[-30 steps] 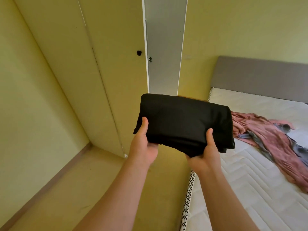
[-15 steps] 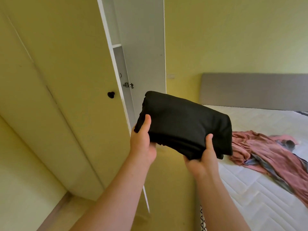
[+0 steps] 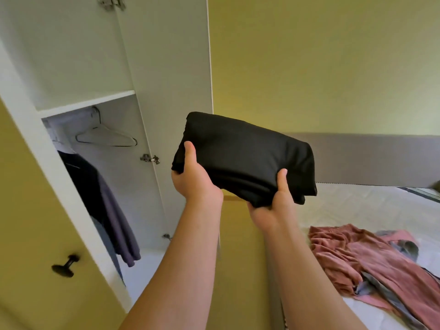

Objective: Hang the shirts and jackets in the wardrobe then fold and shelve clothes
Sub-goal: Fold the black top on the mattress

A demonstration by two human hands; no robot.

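While left grip (image 3: pixel 195 183) and right grip (image 3: pixel 277 202) pinch it, black garment (image 3: pixel 245 151), long axis crosswise, right end lower.

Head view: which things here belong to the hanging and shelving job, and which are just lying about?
Job: folded black garment, gripped by left hand and right hand; wardrobe shelf; empty hanger; hung clothes; pink clothes on the bed, likely next.
Lying about: knob; hinge; headboard.
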